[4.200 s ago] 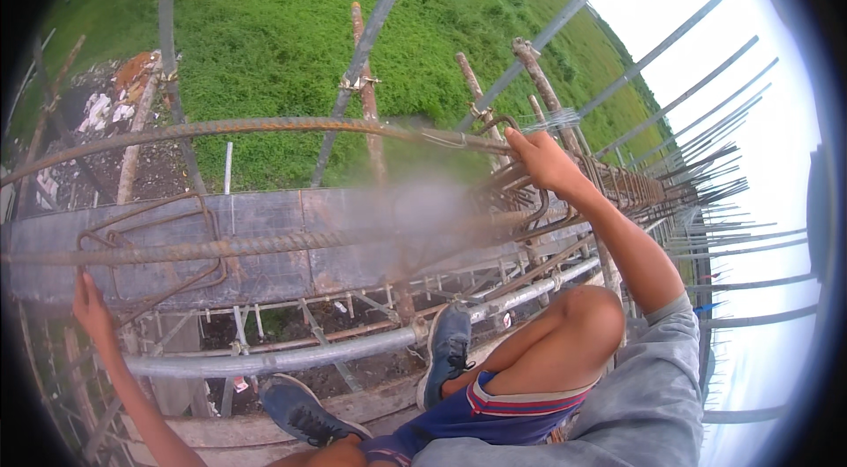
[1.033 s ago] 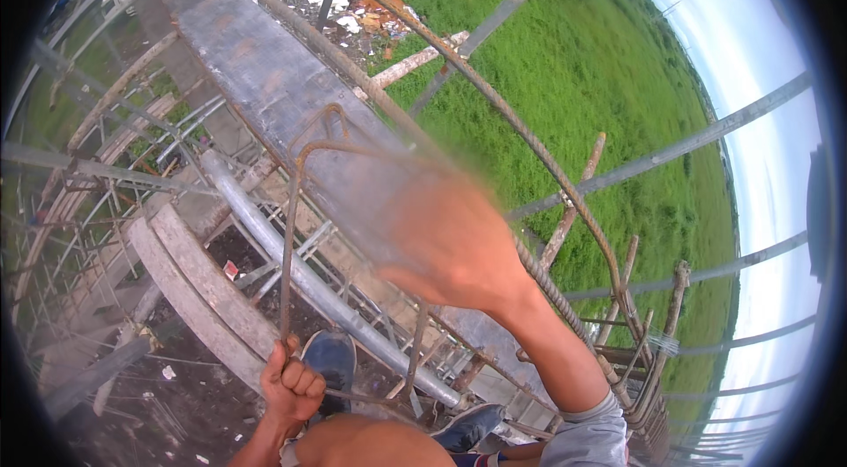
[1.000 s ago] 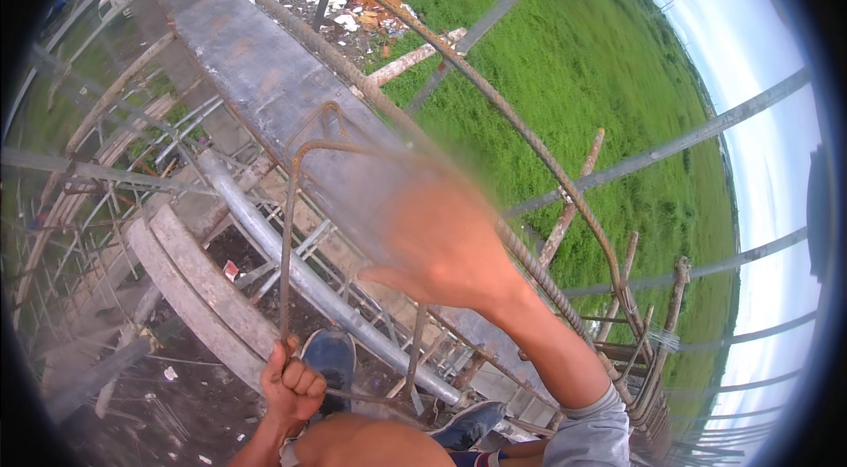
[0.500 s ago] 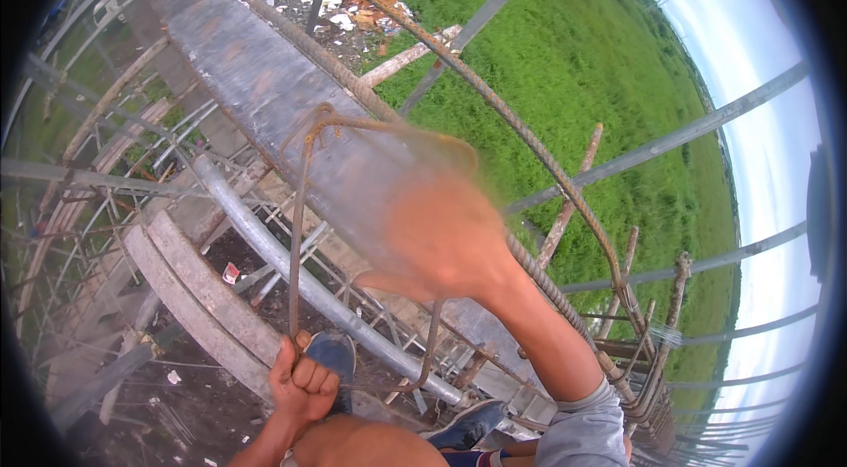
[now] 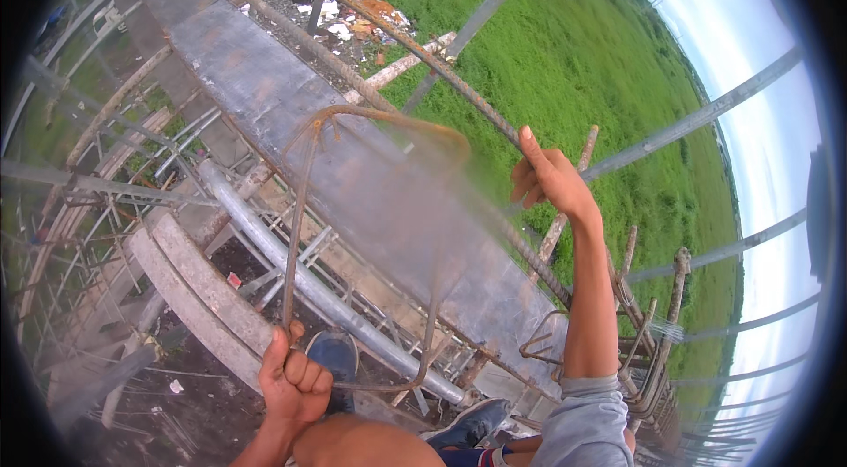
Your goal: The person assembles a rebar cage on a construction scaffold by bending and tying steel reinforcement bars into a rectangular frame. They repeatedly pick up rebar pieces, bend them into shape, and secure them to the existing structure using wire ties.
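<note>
My left hand [image 5: 296, 377] is closed around the lower left corner of a bent rebar stirrup [image 5: 300, 229], a rusty rectangular loop with a hooked upper corner. The loop leans over a long grey board [image 5: 256, 70]; its right side is blurred. My right hand [image 5: 554, 180], thumb pointing up, has its fingers curled round a long ribbed rebar [image 5: 423, 57] that runs diagonally past the board. A second, thicker rebar [image 5: 331, 61] lies along the board's edge and passes by the stirrup's top.
A curved metal pipe [image 5: 265, 233] and curved concrete-coloured pieces [image 5: 198, 291] lie left of my feet. Scaffold tubes [image 5: 706, 119] cross at the right. Below are dark ground, rubble [image 5: 348, 22] and green grass [image 5: 529, 52]. A smaller bent rebar [image 5: 538, 343] sits near my right forearm.
My right hand has moved up and right, from over the stirrup and board to the long upper rebar, which it now grips. The left hand keeps hold of the stirrup.
</note>
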Demonstrator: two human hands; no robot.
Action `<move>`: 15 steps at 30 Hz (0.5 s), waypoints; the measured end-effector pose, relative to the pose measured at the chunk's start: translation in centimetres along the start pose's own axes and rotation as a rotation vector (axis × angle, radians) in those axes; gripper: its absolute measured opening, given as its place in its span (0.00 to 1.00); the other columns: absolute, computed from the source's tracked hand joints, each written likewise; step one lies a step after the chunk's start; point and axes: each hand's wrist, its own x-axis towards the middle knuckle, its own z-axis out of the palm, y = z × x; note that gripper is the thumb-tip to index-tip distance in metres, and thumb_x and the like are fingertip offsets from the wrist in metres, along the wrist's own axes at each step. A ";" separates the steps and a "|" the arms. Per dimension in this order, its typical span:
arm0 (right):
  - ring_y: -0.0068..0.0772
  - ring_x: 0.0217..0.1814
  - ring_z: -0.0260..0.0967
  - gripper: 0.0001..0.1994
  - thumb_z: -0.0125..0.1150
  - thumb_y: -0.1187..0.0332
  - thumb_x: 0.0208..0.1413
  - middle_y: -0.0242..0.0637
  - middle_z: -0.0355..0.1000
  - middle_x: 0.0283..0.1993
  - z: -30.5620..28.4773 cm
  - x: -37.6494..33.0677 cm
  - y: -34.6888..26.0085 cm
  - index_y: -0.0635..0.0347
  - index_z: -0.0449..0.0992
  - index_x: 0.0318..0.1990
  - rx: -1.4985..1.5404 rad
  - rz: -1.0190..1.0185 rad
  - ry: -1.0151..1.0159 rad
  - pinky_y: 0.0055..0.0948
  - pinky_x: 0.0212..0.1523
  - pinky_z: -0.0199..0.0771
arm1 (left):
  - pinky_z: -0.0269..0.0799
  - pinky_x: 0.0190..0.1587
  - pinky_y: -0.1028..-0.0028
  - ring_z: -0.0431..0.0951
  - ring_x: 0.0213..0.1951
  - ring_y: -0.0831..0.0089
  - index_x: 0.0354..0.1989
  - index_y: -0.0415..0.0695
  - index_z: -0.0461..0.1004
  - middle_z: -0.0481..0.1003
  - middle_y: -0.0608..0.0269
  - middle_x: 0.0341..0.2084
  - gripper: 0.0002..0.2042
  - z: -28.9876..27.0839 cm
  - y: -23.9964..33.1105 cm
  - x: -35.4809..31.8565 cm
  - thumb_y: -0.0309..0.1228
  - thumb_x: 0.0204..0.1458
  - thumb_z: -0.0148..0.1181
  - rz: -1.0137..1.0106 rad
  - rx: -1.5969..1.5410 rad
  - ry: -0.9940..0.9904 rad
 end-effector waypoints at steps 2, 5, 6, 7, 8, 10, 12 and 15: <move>0.37 0.24 0.77 0.51 0.33 0.20 0.56 0.50 0.78 0.24 0.1 -0.3 -0.6 0.71 0.80 0.32 -0.022 -0.006 0.008 0.32 0.32 0.75 | 0.40 0.18 0.76 0.39 0.12 0.83 0.48 0.51 0.70 0.41 0.80 0.09 0.15 0.3 0.1 0.2 0.48 0.70 0.44 0.027 0.012 0.001; 0.37 0.24 0.78 0.52 0.34 0.20 0.55 0.50 0.78 0.24 0.0 -0.4 -1.1 0.71 0.80 0.33 -0.025 0.038 0.004 0.32 0.32 0.75 | 0.38 0.17 0.76 0.38 0.11 0.83 0.47 0.50 0.73 0.41 0.81 0.09 0.16 0.7 0.2 0.8 0.48 0.70 0.46 0.019 0.044 0.003; 0.37 0.24 0.78 0.52 0.34 0.20 0.55 0.50 0.78 0.24 0.0 -0.3 -1.1 0.71 0.80 0.33 -0.006 0.008 0.011 0.32 0.31 0.75 | 0.37 0.16 0.76 0.37 0.11 0.83 0.47 0.51 0.74 0.41 0.81 0.09 0.16 0.9 0.2 1.2 0.48 0.69 0.46 0.060 0.017 -0.066; 0.37 0.24 0.78 0.52 0.34 0.20 0.55 0.50 0.78 0.23 0.1 -0.4 -1.0 0.72 0.80 0.33 -0.003 0.009 0.013 0.32 0.31 0.75 | 0.37 0.16 0.76 0.38 0.11 0.83 0.47 0.51 0.74 0.41 0.81 0.09 0.16 1.2 0.1 1.4 0.48 0.69 0.47 0.032 0.050 0.025; 0.37 0.24 0.78 0.52 0.35 0.20 0.55 0.50 0.78 0.23 0.1 -0.5 -0.9 0.72 0.80 0.33 -0.010 0.012 0.013 0.32 0.31 0.75 | 0.37 0.16 0.76 0.38 0.11 0.83 0.46 0.51 0.75 0.41 0.81 0.09 0.16 1.6 0.0 1.7 0.48 0.69 0.47 0.039 0.051 0.066; 0.36 0.24 0.78 0.52 0.37 0.19 0.53 0.49 0.78 0.22 0.1 -0.5 -0.8 0.72 0.80 0.32 -0.001 0.004 0.029 0.33 0.33 0.77 | 0.38 0.16 0.76 0.38 0.11 0.83 0.44 0.52 0.76 0.41 0.81 0.09 0.16 2.6 0.0 1.9 0.49 0.68 0.49 0.040 0.060 0.074; 0.36 0.24 0.78 0.53 0.38 0.18 0.52 0.48 0.78 0.21 0.2 -0.6 -0.8 0.72 0.81 0.32 0.000 0.023 0.023 0.33 0.35 0.79 | 0.39 0.17 0.76 0.38 0.12 0.83 0.45 0.50 0.74 0.41 0.80 0.10 0.15 3.7 0.2 1.8 0.48 0.68 0.50 0.025 0.058 0.103; 0.36 0.24 0.79 0.53 0.37 0.18 0.52 0.48 0.78 0.21 0.2 -0.5 -0.8 0.72 0.81 0.32 0.002 0.012 0.016 0.34 0.36 0.79 | 0.40 0.18 0.76 0.39 0.12 0.83 0.45 0.50 0.73 0.42 0.80 0.10 0.15 4.9 0.7 1.8 0.48 0.68 0.51 0.017 0.092 0.051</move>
